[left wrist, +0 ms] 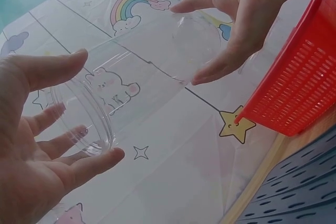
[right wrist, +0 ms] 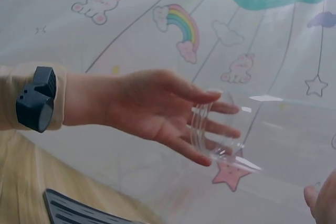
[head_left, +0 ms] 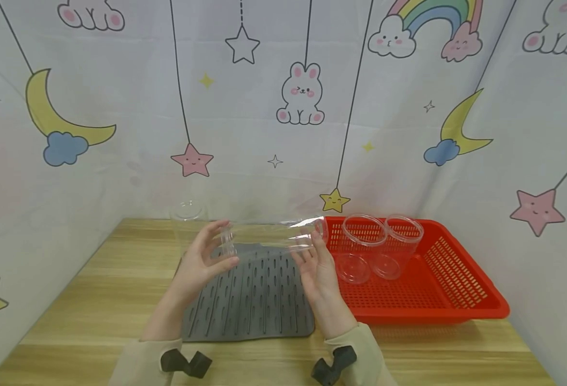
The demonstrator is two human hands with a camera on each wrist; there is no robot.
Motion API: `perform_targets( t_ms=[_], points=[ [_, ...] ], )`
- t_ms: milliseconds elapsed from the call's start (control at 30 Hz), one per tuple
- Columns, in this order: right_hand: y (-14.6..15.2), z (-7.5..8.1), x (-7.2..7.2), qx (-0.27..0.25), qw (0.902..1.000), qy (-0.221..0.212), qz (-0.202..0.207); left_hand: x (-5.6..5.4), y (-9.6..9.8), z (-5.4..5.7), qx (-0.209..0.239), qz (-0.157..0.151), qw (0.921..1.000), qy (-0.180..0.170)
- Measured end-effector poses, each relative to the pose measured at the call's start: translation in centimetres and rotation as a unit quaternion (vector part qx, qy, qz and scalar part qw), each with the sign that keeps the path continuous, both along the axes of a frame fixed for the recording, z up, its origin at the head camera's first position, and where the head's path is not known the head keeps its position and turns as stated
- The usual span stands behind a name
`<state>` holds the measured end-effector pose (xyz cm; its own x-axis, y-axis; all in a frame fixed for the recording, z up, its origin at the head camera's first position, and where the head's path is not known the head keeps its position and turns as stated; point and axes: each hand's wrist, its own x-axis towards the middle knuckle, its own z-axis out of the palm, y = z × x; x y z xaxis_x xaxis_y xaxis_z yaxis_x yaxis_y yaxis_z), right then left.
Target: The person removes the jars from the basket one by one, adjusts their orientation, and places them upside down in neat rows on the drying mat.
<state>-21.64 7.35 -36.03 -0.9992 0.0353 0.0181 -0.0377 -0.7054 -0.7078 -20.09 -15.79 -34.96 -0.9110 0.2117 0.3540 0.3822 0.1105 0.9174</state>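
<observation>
Both hands hold a clear plastic jar (head_left: 269,236) sideways above a grey ridged mat (head_left: 254,300). My left hand (head_left: 199,268) grips its ringed rim end, thumb on one side and fingers spread round the other; the left wrist view shows this jar rim (left wrist: 86,116) between them. My right hand (head_left: 319,271) holds the opposite end, with that right hand (left wrist: 249,24) spanning it between thumb and fingers. In the right wrist view the left hand (right wrist: 157,111) is seen round the rim, while only fingertips of the right hand (right wrist: 323,200) show at the edge.
A red perforated basket (head_left: 467,268) sits at the right of the wooden table (head_left: 71,321). Inside stand two clear cups, one front cup (head_left: 360,252) and one beside it (head_left: 399,246). Another clear container (head_left: 187,212) stands behind my left hand. A printed curtain (head_left: 264,107) hangs at the back.
</observation>
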Motion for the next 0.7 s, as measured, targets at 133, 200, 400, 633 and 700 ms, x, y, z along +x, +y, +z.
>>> perform_targets(
  t_ms=[133,200,400,633,700],
  points=[
    [0.0,0.1,0.1,-0.009,1.0,-0.004,0.003,-0.1,0.0,-0.1,-0.002,-0.003,1.0,-0.004],
    [0.0,0.2,0.0,-0.009,0.9999,0.003,0.007,-0.1,-0.1,-0.1,-0.003,-0.001,1.0,-0.005],
    [-0.1,1.1,-0.2,0.013,0.999,0.04,0.011,-0.1,-0.7,0.0,-0.01,0.001,0.9999,0.009],
    [-0.6,3.0,-1.2,0.06,0.9947,0.082,-0.016,0.4,-2.3,0.5,0.005,0.011,0.9994,0.034],
    [-0.9,3.3,-1.4,0.082,0.9919,0.095,-0.022,0.4,-2.9,0.5,0.022,0.017,0.9986,0.045]
  ],
)
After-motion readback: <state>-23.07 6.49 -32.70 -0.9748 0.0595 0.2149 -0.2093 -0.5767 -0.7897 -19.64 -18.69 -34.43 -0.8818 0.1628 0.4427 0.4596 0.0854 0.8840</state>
